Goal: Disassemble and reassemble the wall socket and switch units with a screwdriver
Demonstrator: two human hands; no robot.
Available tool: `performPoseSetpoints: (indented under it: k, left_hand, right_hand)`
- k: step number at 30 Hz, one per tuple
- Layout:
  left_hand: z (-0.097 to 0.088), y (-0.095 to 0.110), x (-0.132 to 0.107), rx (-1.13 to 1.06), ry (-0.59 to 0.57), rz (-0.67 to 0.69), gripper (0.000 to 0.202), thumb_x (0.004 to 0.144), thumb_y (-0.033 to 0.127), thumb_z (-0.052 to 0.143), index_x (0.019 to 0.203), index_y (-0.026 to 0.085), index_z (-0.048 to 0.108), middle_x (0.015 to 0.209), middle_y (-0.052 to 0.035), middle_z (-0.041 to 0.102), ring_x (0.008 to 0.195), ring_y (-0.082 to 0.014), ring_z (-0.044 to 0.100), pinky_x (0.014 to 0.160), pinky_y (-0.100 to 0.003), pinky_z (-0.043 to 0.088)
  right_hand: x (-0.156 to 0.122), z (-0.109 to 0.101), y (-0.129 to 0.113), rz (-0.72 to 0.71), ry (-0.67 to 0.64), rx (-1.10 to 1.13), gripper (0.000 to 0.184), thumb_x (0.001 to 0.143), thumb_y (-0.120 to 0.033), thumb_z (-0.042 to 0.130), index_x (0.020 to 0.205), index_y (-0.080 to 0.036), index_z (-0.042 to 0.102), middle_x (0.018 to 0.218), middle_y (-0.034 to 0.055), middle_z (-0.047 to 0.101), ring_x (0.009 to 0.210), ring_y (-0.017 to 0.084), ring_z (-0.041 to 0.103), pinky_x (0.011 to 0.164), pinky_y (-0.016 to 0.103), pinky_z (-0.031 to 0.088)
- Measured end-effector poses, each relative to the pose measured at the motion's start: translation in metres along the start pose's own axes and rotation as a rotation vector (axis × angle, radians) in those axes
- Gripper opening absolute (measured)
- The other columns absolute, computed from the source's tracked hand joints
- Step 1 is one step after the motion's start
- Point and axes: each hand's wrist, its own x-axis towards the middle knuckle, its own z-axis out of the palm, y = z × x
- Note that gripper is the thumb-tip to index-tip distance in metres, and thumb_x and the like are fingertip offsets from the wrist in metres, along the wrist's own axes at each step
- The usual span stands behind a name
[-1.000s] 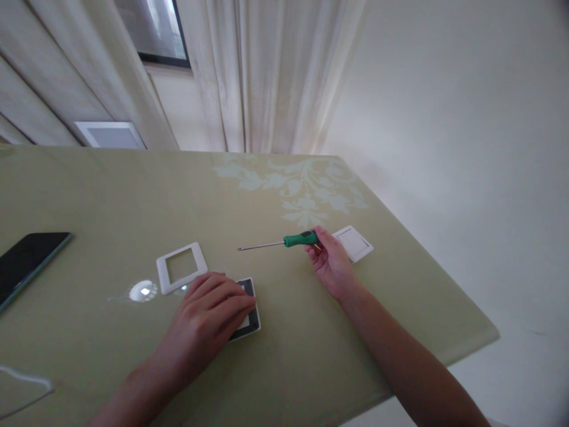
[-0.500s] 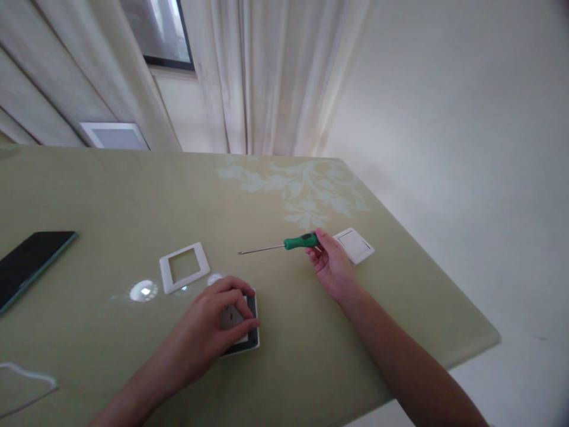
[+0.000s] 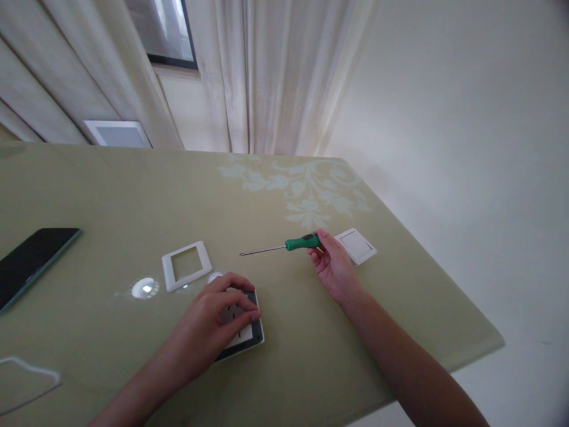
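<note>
My left hand (image 3: 213,320) rests on a white socket module with a dark rim (image 3: 246,337), its fingers curled over the top and gripping the edges. Most of the module is hidden under the hand. My right hand (image 3: 332,267) is closed on the green handle of a screwdriver (image 3: 284,245). The thin metal shaft points left, held a little above the table. Between the two hands lies bare tabletop.
A white square frame (image 3: 186,265) lies just beyond my left hand. A white switch plate (image 3: 357,246) sits behind my right hand. A dark phone (image 3: 31,261) lies at the far left, and a white cable loop (image 3: 26,382) sits near the olive table's (image 3: 133,196) front left.
My left hand has gone from lying flat over the socket module to curling its fingers around it, and the module has shifted slightly. The right hand with the screwdriver has stayed put.
</note>
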Motion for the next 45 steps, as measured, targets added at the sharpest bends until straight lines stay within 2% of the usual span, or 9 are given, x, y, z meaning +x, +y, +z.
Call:
performPoseSetpoints:
  k: [8, 13, 16, 22, 27, 32, 39, 45]
  left_hand:
    - [0.001, 0.004, 0.002, -0.083, -0.013, -0.09, 0.019, 0.093, 0.04, 0.077, 0.078, 0.027, 0.078, 0.119, -0.0043, 0.071, 0.106, -0.0255, 0.071, 0.098, -0.042, 0.057]
    - [-0.002, 0.006, 0.003, -0.084, -0.046, -0.191, 0.021, 0.088, 0.045, 0.081, 0.076, 0.028, 0.08, 0.129, -0.0041, 0.069, 0.116, -0.0293, 0.068, 0.105, -0.046, 0.053]
    - [-0.006, 0.007, 0.003, -0.101, -0.1, -0.202, 0.025, 0.09, 0.048, 0.08, 0.076, 0.027, 0.078, 0.131, -0.004, 0.069, 0.119, -0.0302, 0.067, 0.107, -0.047, 0.052]
    - [-0.015, 0.008, 0.003, -0.146, -0.235, -0.176, 0.025, 0.097, 0.048, 0.073, 0.083, 0.029, 0.079, 0.137, -0.0034, 0.066, 0.122, -0.0273, 0.065, 0.102, -0.039, 0.056]
    - [-0.014, 0.009, 0.004, -0.142, -0.265, -0.134, 0.023, 0.096, 0.046, 0.075, 0.083, 0.027, 0.076, 0.13, -0.0036, 0.068, 0.122, -0.027, 0.065, 0.106, -0.041, 0.052]
    - [-0.012, 0.014, 0.004, -0.157, -0.286, -0.144, 0.024, 0.092, 0.042, 0.078, 0.079, 0.024, 0.071, 0.125, -0.003, 0.069, 0.114, -0.0249, 0.068, 0.101, -0.037, 0.052]
    - [-0.013, 0.013, 0.003, -0.139, -0.305, -0.17, 0.015, 0.092, 0.037, 0.075, 0.097, 0.026, 0.067, 0.106, -0.0006, 0.067, 0.1, -0.0224, 0.065, 0.09, -0.035, 0.051]
    - [-0.013, 0.013, 0.006, -0.164, -0.344, -0.157, 0.016, 0.096, 0.041, 0.07, 0.099, 0.026, 0.069, 0.108, -0.0013, 0.066, 0.102, -0.0229, 0.064, 0.093, -0.036, 0.051]
  right_hand:
    - [-0.002, 0.003, -0.001, 0.006, 0.006, 0.011, 0.036, 0.074, -0.039, 0.101, 0.09, -0.021, 0.074, 0.079, 0.0003, 0.081, 0.055, 0.011, 0.072, 0.049, 0.016, 0.063]
    - [-0.003, 0.005, -0.002, 0.005, 0.006, 0.015, 0.04, 0.073, -0.039, 0.102, 0.092, -0.019, 0.073, 0.078, -0.0015, 0.08, 0.054, 0.009, 0.072, 0.05, 0.013, 0.062]
    - [-0.004, 0.006, -0.003, 0.005, 0.005, 0.015, 0.039, 0.073, -0.038, 0.101, 0.092, -0.019, 0.073, 0.077, -0.0017, 0.08, 0.055, 0.009, 0.072, 0.05, 0.012, 0.062]
    - [-0.005, 0.006, -0.003, 0.001, 0.007, 0.014, 0.039, 0.071, -0.038, 0.102, 0.09, -0.018, 0.074, 0.079, -0.0015, 0.081, 0.055, 0.008, 0.072, 0.051, 0.012, 0.063]
    - [-0.004, 0.005, -0.003, 0.001, 0.009, 0.008, 0.038, 0.072, -0.037, 0.102, 0.091, -0.018, 0.074, 0.079, -0.001, 0.081, 0.055, 0.009, 0.072, 0.05, 0.013, 0.062]
    - [-0.003, 0.004, -0.001, -0.005, 0.002, 0.0, 0.038, 0.073, -0.037, 0.101, 0.091, -0.018, 0.074, 0.078, -0.0005, 0.081, 0.055, 0.009, 0.072, 0.05, 0.013, 0.062]
    - [-0.001, 0.001, 0.001, -0.018, -0.015, -0.025, 0.036, 0.075, -0.038, 0.099, 0.093, -0.019, 0.074, 0.081, 0.0006, 0.082, 0.056, 0.011, 0.072, 0.05, 0.016, 0.062]
    - [0.001, -0.002, 0.004, -0.045, -0.017, -0.057, 0.038, 0.075, -0.041, 0.1, 0.093, -0.02, 0.074, 0.081, 0.0013, 0.081, 0.057, 0.012, 0.073, 0.05, 0.018, 0.062]
